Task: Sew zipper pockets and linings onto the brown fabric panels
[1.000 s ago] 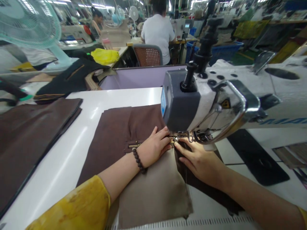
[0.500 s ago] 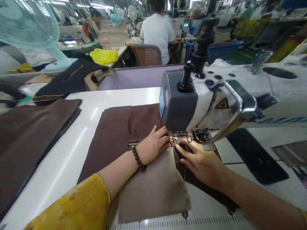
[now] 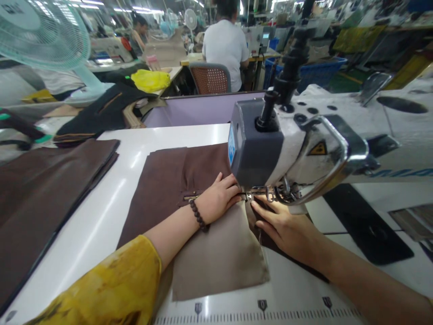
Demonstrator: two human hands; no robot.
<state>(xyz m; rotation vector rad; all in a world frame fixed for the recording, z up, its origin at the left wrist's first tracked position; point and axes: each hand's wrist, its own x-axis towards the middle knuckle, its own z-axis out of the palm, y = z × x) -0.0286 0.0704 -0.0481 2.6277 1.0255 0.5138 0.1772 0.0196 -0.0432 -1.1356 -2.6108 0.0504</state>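
A brown fabric panel (image 3: 162, 180) with a brass zipper (image 3: 191, 197) lies under the sewing machine head (image 3: 257, 144). Below the zipper line hangs a beige cloth piece (image 3: 219, 262), probably a pocket lining by its shape. My left hand (image 3: 219, 198), wearing a beaded bracelet, rests on the cloth left of the needle area with fingers stretched out flat. Close to the presser foot (image 3: 249, 197), my right hand (image 3: 284, 221) presses on the dark brown fabric with its fingers extended. The needle tip is hard to make out.
Stacked brown panels (image 3: 50, 180) lie at the left, dark cut pieces (image 3: 98, 108) behind them. A black pad (image 3: 368, 225) sits on the right of the white table (image 3: 128, 167). A fan (image 3: 43, 40) stands back left; a person in white (image 3: 225, 49) sits ahead.
The fabric and both hands have shifted slightly away from me, by a small amount along the table. The view has also moved a little. Both hands keep their flat pose.
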